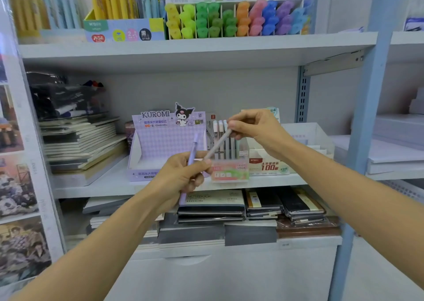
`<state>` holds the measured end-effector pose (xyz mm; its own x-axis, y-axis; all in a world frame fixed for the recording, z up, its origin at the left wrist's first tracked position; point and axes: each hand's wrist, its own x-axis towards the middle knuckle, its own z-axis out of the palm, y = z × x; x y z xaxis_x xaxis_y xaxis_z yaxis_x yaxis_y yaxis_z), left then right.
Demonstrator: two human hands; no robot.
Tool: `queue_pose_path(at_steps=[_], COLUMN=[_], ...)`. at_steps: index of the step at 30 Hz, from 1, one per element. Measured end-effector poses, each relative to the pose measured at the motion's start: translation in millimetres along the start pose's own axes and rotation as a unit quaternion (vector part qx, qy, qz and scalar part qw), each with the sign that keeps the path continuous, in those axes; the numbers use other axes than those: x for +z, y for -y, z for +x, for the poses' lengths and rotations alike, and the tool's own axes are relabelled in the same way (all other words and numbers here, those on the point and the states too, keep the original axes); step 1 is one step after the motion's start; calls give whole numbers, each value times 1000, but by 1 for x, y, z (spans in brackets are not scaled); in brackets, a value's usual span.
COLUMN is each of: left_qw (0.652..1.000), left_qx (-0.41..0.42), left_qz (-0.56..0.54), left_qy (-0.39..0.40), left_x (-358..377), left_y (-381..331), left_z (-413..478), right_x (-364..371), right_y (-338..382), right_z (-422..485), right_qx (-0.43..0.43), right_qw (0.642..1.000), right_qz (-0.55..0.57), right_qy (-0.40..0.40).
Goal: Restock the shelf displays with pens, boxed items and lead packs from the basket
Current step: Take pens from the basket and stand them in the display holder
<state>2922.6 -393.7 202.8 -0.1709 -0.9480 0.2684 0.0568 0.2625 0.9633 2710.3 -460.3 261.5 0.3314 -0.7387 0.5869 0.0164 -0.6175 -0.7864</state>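
My left hand (pixel 181 174) grips a lilac pen (pixel 192 151) that stands nearly upright through the fist. A pale pinkish-grey pen (pixel 218 144) slants from my left fingertips up to my right hand (pixel 254 126), which pinches its upper end. Both hands hover in front of the middle shelf. Just behind them stands a clear pen display (pixel 229 163) with several upright pens and a pink "Fruit Soda" label. To its left is the purple Kuromi display box (pixel 169 140), which looks empty inside. The basket is out of view.
A white box marked "100" (pixel 268 165) and a clear bin (pixel 309 138) sit to the right on the middle shelf (pixel 103 186). Notebook stacks (pixel 80 144) fill the left. Highlighters (pixel 234 18) and pens line the top shelf; notebooks (pixel 263 204) lie below. A blue upright (pixel 367 117) bounds the right.
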Motion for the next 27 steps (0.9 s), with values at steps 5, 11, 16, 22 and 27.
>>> queue_pose_path(at_steps=[5, 11, 16, 22, 27], left_qw=[987, 976, 980, 987, 989], left_qx=[67, 123, 93, 78, 75], left_qz=[-68, -86, -49, 33, 63], left_qy=[-125, -161, -169, -137, -111], left_x=[-3, 16, 28, 32, 42], left_y=[-11, -15, -15, -15, -10], left_z=[-1, -6, -12, -12, -9], right_x=[-10, 10, 15, 13, 19], right_y=[-7, -14, -10, 15, 25], right_z=[-27, -56, -64, -42, -32], right_qx=[71, 126, 140, 40, 5], right_qw=[996, 984, 973, 998, 995], right_qz=[-33, 56, 54, -38, -75], right_qy=[40, 111, 174, 43, 60])
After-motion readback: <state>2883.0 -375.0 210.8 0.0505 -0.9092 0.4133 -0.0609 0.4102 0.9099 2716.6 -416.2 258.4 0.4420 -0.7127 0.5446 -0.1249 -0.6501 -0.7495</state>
